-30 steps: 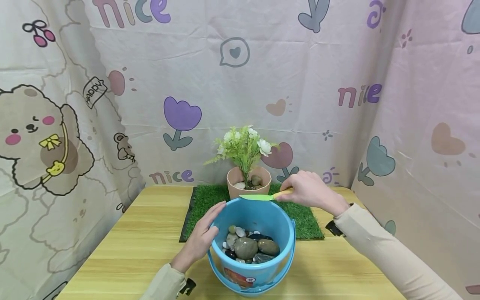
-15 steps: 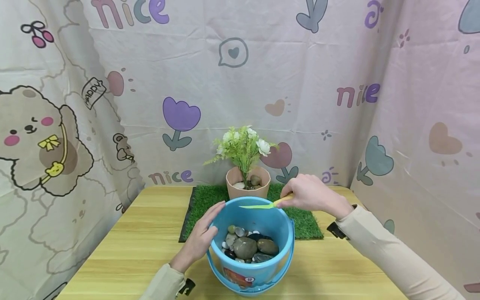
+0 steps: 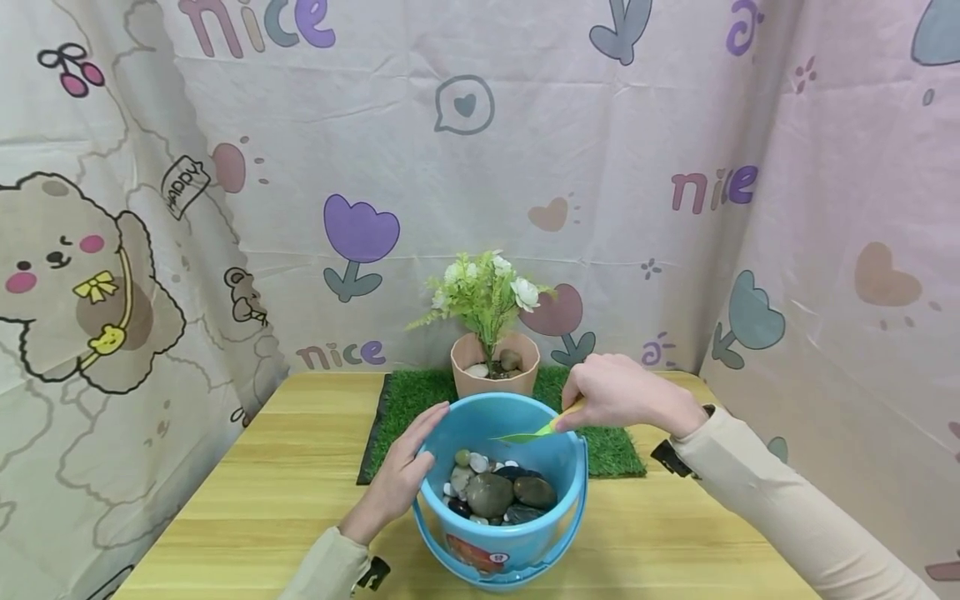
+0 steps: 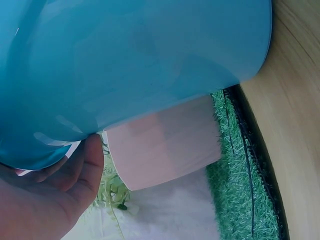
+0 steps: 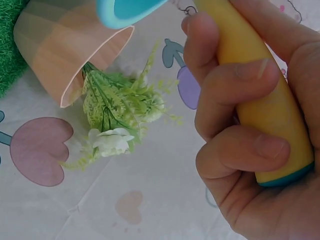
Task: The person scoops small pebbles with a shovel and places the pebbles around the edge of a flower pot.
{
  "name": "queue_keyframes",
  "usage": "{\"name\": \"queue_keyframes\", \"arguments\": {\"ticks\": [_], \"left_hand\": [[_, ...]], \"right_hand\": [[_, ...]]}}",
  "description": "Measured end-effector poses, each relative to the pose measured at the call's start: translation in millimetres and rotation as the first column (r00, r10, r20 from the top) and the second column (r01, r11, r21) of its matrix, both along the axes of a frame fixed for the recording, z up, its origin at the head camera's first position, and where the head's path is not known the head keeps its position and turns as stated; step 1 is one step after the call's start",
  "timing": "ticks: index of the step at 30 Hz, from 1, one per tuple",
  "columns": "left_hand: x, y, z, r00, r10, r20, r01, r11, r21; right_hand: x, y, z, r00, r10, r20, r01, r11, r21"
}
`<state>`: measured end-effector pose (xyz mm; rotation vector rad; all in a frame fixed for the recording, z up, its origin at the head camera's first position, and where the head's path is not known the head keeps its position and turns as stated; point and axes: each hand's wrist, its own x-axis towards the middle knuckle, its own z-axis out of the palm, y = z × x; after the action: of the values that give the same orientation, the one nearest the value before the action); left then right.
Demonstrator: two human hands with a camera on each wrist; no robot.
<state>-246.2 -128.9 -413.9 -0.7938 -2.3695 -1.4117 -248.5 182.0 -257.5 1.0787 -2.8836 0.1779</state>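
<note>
A blue bucket (image 3: 517, 546) stands on the table with several smooth stones (image 3: 491, 496) inside. My left hand (image 3: 405, 467) rests against its left side at the rim, fingers fairly straight along the outside and thumb at the rim's edge. In the left wrist view, those fingers (image 4: 92, 160) touch the blue wall. My right hand (image 3: 618, 392) grips a trowel's yellow handle (image 5: 270, 110), fingers wrapped round it. The trowel's green blade (image 3: 525, 436) points left and slightly down inside the bucket's mouth, above the stones, and looks bare.
Just behind the bucket, a pink pot (image 3: 495, 386) holds a white-flowered plant (image 3: 487, 292) and a few stones. It stands on a green turf mat (image 3: 611, 450). The wooden table (image 3: 247, 500) extends to both sides, with a printed cloth (image 3: 480, 167) hanging behind.
My right hand has lowered the trowel from above the bucket's back rim into its mouth, tilting the blade down. The left hand and bucket have kept their places.
</note>
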Motion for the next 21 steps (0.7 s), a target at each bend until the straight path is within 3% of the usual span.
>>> {"name": "queue_keyframes", "arguments": {"ticks": [21], "left_hand": [[0.0,0.3,0.5,1.000,0.001,-0.001,-0.001,1.000,-0.003]], "right_hand": [[9.7,-6.5,7.9,0.998,0.031,0.062,-0.035,0.996,0.077]]}}
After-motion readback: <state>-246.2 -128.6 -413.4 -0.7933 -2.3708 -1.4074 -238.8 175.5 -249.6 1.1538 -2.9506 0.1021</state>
